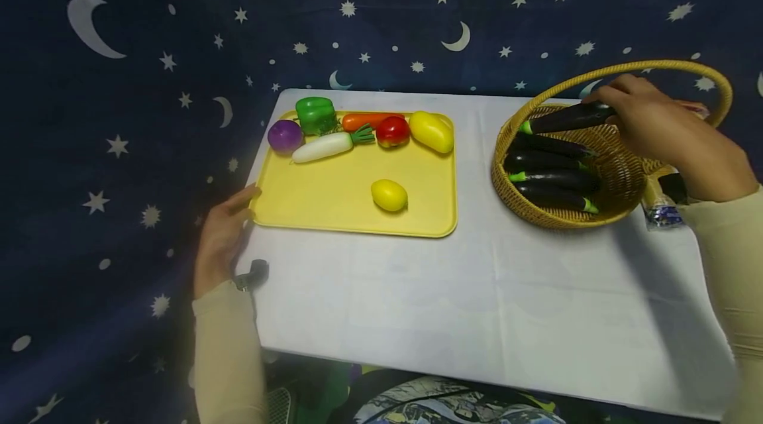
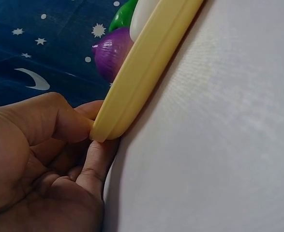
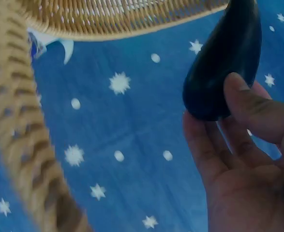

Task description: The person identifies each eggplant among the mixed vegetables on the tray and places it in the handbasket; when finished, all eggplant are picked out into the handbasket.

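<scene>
My right hand [image 1: 661,122] grips a dark eggplant [image 1: 569,118] by its rounded end, above the wicker basket [image 1: 620,162] and under its handle. The eggplant's green stem end points left. In the right wrist view, the thumb and fingers press either side of the eggplant [image 3: 224,63]. Several more eggplants [image 1: 554,179] lie inside the basket. At the table's left side, my left hand [image 1: 220,235] holds the near left corner of a yellow tray [image 1: 322,195]. The left wrist view shows the tray's edge [image 2: 137,72] pinched between thumb and fingers.
On the tray lie a purple onion [image 1: 285,137], green pepper [image 1: 316,114], white radish [image 1: 324,147], carrot [image 1: 363,120], red apple [image 1: 393,132], yellow mango-like fruit [image 1: 432,132] and lemon [image 1: 389,195]. A plastic packet [image 1: 658,205] sits right of the basket. A starry cloth [image 1: 405,20] hangs behind.
</scene>
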Available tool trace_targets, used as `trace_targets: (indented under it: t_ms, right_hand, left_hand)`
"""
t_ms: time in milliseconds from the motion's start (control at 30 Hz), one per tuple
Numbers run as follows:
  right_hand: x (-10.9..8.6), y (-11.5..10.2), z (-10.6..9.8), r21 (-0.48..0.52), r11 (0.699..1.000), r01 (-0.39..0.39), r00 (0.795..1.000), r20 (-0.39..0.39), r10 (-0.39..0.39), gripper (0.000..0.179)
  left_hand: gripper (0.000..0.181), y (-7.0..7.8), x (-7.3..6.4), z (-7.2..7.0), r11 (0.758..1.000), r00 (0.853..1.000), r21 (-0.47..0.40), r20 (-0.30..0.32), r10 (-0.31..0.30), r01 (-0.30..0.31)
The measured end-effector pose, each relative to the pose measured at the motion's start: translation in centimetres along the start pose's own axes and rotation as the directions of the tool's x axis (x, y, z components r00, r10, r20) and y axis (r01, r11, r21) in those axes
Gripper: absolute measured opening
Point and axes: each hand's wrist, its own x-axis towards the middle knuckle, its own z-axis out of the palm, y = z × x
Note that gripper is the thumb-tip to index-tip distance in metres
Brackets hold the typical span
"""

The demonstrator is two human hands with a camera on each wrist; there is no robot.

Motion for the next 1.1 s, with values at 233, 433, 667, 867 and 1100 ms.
trace_targets:
  t_ms: [233, 433, 667, 867, 1100]
  right_hand:
    - [1.4, 2.3, 1.6, 0.009, 0.996, -0.083, 0.980, 0.183, 0.080, 0.063]
    - [2.1, 3.0, 2.6, -0.016, 0.990, -0.137, 0.920, 0.369, 0.133, 0.063]
    - [3.1, 3.1, 3.4, -0.036, 0.989, -0.146, 0.896, 0.418, 0.148, 0.071]
    - [3.5, 3.3, 3.6, -0.069, 0.986, -0.151, 0.882, 0.441, 0.166, 0.073]
    - [3.6, 2.9, 4.4, -0.060, 0.989, -0.134, 0.910, 0.388, 0.147, 0.080]
  left_hand:
    - [0.055, 0.5, -0.5, 0.4, 0.998, 1.000, 0.059, -0.004, 0.004, -0.003]
    - [0.055, 1.0, -1.0, 0.2, 0.995, 0.998, 0.088, -0.012, 0.054, -0.053]
    - [0.053, 0.6, -0.7, -0.1, 0.996, 0.999, 0.075, -0.010, 0.042, -0.041]
    - [0.054, 0.3, -0.5, 0.0, 0.998, 0.999, 0.053, -0.006, 0.040, -0.039]
    - [0.056, 0.4, -0.4, 0.2, 0.997, 0.999, 0.074, -0.030, 0.012, -0.010]
